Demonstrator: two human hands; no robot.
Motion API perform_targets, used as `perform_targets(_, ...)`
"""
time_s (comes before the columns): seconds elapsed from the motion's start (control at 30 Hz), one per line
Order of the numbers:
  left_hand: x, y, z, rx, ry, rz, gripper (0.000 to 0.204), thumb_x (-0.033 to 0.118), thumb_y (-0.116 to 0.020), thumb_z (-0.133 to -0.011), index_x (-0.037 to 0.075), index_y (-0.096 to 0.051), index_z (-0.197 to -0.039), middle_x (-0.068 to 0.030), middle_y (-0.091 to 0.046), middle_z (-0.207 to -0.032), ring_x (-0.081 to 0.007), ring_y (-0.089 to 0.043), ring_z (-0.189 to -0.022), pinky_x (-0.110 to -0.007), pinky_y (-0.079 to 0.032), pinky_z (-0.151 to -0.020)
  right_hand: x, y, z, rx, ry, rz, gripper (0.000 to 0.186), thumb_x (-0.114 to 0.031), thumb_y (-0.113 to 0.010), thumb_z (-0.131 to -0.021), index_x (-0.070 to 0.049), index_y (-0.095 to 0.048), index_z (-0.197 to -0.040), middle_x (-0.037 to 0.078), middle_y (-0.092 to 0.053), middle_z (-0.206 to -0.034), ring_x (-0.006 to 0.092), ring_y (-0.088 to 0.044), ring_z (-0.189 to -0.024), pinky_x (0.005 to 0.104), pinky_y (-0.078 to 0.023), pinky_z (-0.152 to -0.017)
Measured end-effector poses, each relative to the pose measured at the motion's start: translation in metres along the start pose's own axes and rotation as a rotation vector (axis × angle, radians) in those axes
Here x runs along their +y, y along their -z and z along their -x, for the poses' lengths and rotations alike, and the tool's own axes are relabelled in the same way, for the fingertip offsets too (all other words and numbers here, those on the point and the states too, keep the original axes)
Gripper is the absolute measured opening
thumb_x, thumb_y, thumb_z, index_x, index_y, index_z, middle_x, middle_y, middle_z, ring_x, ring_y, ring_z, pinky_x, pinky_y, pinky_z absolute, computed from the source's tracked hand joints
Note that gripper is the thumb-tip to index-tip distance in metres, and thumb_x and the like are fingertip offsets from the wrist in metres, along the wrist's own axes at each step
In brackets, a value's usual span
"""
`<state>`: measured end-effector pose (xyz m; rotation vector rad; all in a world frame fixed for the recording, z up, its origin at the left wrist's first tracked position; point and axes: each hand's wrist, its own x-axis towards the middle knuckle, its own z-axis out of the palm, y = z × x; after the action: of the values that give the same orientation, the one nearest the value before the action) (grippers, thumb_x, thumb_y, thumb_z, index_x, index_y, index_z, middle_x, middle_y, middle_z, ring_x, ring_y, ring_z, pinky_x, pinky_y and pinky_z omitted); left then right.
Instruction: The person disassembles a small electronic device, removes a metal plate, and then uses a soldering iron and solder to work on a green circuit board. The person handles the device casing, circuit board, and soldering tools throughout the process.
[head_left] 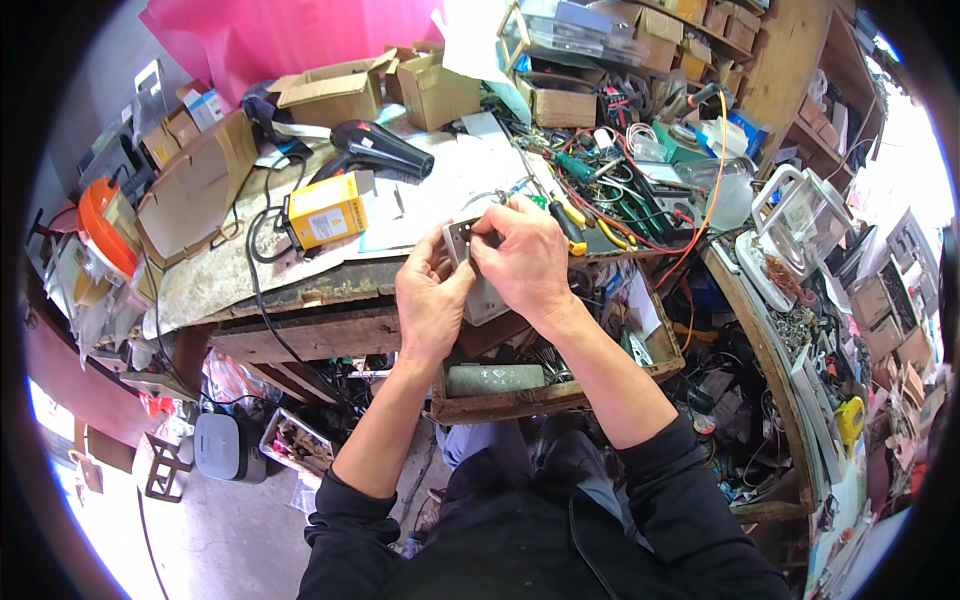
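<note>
Both hands are raised over an open drawer at the bench's front edge, around a small light grey housing [483,305] with a plate at its top. My left hand [428,295] grips the housing from the left, fingers curled and thumb on its face. My right hand [522,262] is closed at the upper part of the housing, thumb and fingertips bent against the plate; anything small between them is hidden. Just beyond sit pliers with yellow-and-black handles [574,234].
The cluttered bench holds a black hair dryer [385,150], a yellow box [325,210], cardboard boxes [430,90], cables and tools. The wooden drawer [560,390] holds a grey cylinder [495,380] and small parts. A second cluttered surface [800,330] runs along my right.
</note>
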<state>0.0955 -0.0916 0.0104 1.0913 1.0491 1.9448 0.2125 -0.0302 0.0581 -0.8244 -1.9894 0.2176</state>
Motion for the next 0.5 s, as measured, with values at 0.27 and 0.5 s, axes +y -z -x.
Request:
perform_targets(0.27,0.008,0.008,0.008,-0.034,0.144,0.215,0.050,-0.008,-0.065,-0.091,-0.006,-0.054,-0.140,-0.0130,-0.063,-0.132,-0.0177,-0.063,-0.117,-0.031,-0.053,-0.101,0.007,-0.006,0.005,-0.031,0.037,-0.104,0.009,-0.010,-0.076,-0.081,-0.006,-0.075,-0.090,0.010,-0.066,-0.084,0.0281,-0.068,-0.076,0.0394,-0.054,-0.068)
perform_targets(0.5,0.017,0.016,0.012,-0.040,0.218,0.215,0.039,-0.002,-0.068,-0.091,-0.001,-0.062,-0.130,-0.0059,-0.070,-0.116,-0.0112,-0.066,-0.097,-0.027,-0.055,-0.083,0.002,0.007,-0.001,-0.018,0.093,-0.307,0.013,0.002,-0.075,-0.084,-0.004,-0.074,-0.094,0.007,-0.064,-0.085,0.0184,-0.062,-0.071,0.0299,-0.050,-0.064)
